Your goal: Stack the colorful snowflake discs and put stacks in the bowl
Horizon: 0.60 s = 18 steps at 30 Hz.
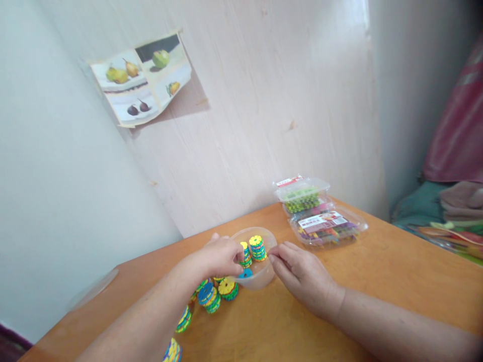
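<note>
A translucent plastic bowl [260,282] stands on the table between my hands. Inside it are upright stacks of notched plastic discs [257,247] with yellow tops. My left hand [222,255] reaches over the bowl's left side, its fingers closed around a blue-topped stack of discs [245,273] low in the bowl; part of that stack is hidden. At the right rim, my right hand [298,271] pinches the bowl's edge between thumb and fingers. More disc stacks, one blue-topped [209,296] and one yellow-topped [228,288], stand outside the bowl beneath my left forearm.
Clear plastic boxes [326,229] with colourful pieces sit at the table's back right. A translucent lid-like piece [94,289] lies by the left edge. The wooden table [392,271] meets a wall bearing a fruit picture [143,80]. Fabric items [453,151] are at far right.
</note>
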### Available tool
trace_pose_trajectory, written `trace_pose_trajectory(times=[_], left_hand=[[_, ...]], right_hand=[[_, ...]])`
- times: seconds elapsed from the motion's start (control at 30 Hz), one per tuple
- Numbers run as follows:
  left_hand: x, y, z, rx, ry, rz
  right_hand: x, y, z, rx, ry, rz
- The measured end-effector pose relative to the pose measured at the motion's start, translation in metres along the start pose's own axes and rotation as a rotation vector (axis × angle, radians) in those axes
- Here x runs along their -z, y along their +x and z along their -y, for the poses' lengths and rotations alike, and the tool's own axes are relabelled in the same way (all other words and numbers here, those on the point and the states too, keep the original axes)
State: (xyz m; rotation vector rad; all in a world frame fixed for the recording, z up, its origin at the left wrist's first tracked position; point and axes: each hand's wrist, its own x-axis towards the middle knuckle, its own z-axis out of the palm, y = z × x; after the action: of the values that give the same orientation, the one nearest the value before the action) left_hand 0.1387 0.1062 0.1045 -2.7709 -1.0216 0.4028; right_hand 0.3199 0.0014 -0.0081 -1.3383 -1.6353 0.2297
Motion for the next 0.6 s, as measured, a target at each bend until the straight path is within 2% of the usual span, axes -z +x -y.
trace_pose_trajectory(times=[0.17,0.3,0.37,0.47,0.6], left_hand=[[0.004,-0.016,0.017,0.067,-0.050,-0.096],[0.003,-0.038,0.034,0.164,-0.113,-0.127],[0.002,-0.050,0.040,0.217,-0.152,-0.093],[-0.002,-0.065,0.041,0.255,-0.185,0.020],[-0.007,-0.077,0.033,0.180,-0.105,0.097]], right_hand=[[0.000,0.000,0.001,0.006,0.005,0.003],[-0.001,-0.001,-0.001,0.007,0.009,0.005],[-0.002,-0.001,-0.002,0.001,0.006,0.002],[-0.003,-0.001,-0.003,-0.002,0.004,-0.003],[-0.003,-0.001,-0.003,0.005,0.009,-0.014]])
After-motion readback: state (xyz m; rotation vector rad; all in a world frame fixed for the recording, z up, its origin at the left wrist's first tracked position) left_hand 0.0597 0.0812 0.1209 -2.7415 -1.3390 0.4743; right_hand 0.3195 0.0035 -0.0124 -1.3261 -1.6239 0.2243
